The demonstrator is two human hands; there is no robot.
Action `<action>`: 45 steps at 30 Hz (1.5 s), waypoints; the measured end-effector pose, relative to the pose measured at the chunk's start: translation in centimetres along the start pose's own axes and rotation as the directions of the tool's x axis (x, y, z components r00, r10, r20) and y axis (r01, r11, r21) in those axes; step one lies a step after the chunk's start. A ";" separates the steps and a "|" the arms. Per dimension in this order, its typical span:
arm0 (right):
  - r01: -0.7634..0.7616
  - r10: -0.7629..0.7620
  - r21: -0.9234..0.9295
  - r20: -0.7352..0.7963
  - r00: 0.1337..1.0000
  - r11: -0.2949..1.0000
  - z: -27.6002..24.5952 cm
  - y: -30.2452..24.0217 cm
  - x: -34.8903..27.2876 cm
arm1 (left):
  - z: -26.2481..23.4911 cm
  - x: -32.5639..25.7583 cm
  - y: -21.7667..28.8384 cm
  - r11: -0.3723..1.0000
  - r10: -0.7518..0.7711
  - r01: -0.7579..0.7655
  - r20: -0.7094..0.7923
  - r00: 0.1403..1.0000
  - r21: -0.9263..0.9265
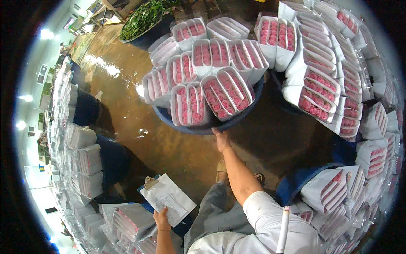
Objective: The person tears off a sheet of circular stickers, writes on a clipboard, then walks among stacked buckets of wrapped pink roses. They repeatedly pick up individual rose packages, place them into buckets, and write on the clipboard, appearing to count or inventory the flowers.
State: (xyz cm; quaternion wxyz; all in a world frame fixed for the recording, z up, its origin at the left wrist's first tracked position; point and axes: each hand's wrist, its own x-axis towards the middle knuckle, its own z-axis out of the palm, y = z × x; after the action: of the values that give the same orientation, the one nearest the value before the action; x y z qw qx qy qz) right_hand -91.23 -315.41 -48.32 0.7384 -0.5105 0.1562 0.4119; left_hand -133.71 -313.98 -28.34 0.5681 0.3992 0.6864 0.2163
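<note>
My left hand grips the lower edge of a clipboard with a metal clip at its top and white papers on it. My right arm reaches forward, and my right hand is closed on the near rim of a big round blue tub. Packed upright in that tub are several bunches of pink roses in white paper wraps, with paper sheets between the rows. Part of the right fingers is hidden at the rim.
More wrapped roses are stacked at right. Other blue tubs with wrapped bunches line the left. A tub of green foliage stands at the back. The brown floor looks wet. A cigarette juts up at the bottom.
</note>
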 end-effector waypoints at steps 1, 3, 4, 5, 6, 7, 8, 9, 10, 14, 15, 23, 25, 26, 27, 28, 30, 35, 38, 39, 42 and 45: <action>-0.038 0.038 -0.019 -0.017 0.999 0.999 -0.8 0.0 -0.4 | 0.2 -0.2 0.0 1.000 -0.004 0.005 -0.022 1.000 0.027; -0.105 0.100 -0.073 -0.063 0.993 0.992 -2.5 0.0 -1.1 | 0.5 -0.7 0.1 0.999 0.004 -0.003 -0.015 1.000 0.035; -0.033 0.029 -0.108 -0.044 0.999 0.994 -3.6 0.1 -1.6 | 0.7 -0.9 0.2 0.999 0.012 -0.012 -0.008 1.000 0.040; 0.017 -0.028 -0.159 -0.072 0.997 0.987 -4.8 0.2 -2.2 | 0.9 -1.1 0.4 0.999 0.025 -0.025 -0.002 1.000 0.036; 0.069 -0.095 -0.230 -0.101 0.990 0.971 -5.9 0.2 -2.7 | 1.0 -1.4 0.5 0.999 0.035 -0.035 0.009 0.999 0.023; 0.043 -0.063 -0.213 -0.088 0.994 0.976 -7.3 0.1 -3.4 | 1.1 -1.7 0.7 0.998 0.040 -0.040 -0.009 0.999 0.043; 0.014 -0.033 -0.214 -0.085 0.996 0.977 -8.8 -0.1 -4.2 | 1.3 -2.0 0.8 0.998 0.038 -0.036 -0.024 0.999 0.060; -0.002 -0.017 -0.219 -0.084 0.996 0.976 -10.4 -0.4 -4.8 | 1.4 -2.4 1.1 0.997 0.039 -0.036 -0.038 0.999 0.074; 0.012 -0.034 -0.261 -0.082 0.996 0.965 -11.7 -0.8 -5.4 | 1.6 -3.0 1.2 0.997 0.070 -0.070 -0.005 0.998 0.045; 0.155 -0.174 -0.345 -0.023 0.984 0.926 -17.2 -1.9 -7.7 | 2.0 -6.0 1.8 0.993 0.109 -0.109 0.007 0.994 -0.039; 0.102 -0.125 -0.376 -0.037 0.992 0.921 -18.8 -2.0 -8.3 | 2.0 -7.0 1.8 0.994 0.112 -0.112 -0.025 0.993 -0.012; 0.072 -0.065 -0.854 0.045 0.997 0.515 -31.1 -4.9 -9.4 | 0.0 -12.0 2.9 0.992 0.125 -0.122 -0.079 0.989 0.041; 0.112 -0.098 -0.863 0.073 0.993 0.493 -33.5 -6.8 -9.7 | -1.2 -12.2 3.4 0.994 0.098 -0.093 -0.102 0.990 0.056; 0.124 -0.122 -0.877 0.076 0.990 0.464 -34.5 -7.8 -9.6 | -1.9 -12.1 3.7 0.996 0.076 -0.071 -0.116 0.990 0.052; 0.225 -0.214 -0.844 0.135 0.967 0.487 -35.2 -8.3 -9.6 | -2.6 -11.9 3.9 0.998 0.064 -0.060 -0.100 0.993 0.035; 0.183 -0.158 -0.819 0.114 0.981 0.544 -35.9 -8.7 -9.7 | -3.3 -11.5 4.2 0.996 0.055 -0.047 -0.118 0.991 0.072; -0.075 0.048 -0.745 -0.058 0.997 0.663 -36.4 -8.4 -10.1 | -4.2 -10.1 4.3 0.993 0.013 0.002 -0.126 0.992 0.119; -0.073 0.135 0.267 -0.224 0.965 0.961 -33.0 0.3 -18.4 | -4.3 -5.3 4.3 0.991 0.015 -0.009 -0.044 0.999 0.135; 0.199 -0.206 -0.419 0.029 0.978 0.886 -27.8 7.3 -24.9 | -3.6 -2.6 4.6 0.997 0.008 -0.010 0.017 1.000 0.076; 0.081 -0.075 -0.406 0.032 0.997 0.910 -26.3 8.8 -25.7 | -3.3 -1.9 4.8 0.999 0.013 -0.015 0.064 0.998 0.033; -0.096 0.094 -0.273 -0.020 0.995 0.957 -21.4 12.5 -26.3 | -2.5 -0.2 5.0 0.998 -0.032 0.026 0.097 0.995 0.061; -0.250 0.410 0.498 -0.242 0.879 0.831 -17.5 14.7 -24.4 | -1.9 0.0 4.7 0.998 -0.042 0.038 0.097 0.994 0.042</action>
State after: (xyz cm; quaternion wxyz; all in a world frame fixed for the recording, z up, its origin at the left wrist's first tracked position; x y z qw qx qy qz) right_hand -114.15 -339.80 -49.13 0.7144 -0.3524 0.4593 0.3931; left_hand -134.09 -310.87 -24.30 0.5971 0.4071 0.6697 0.1712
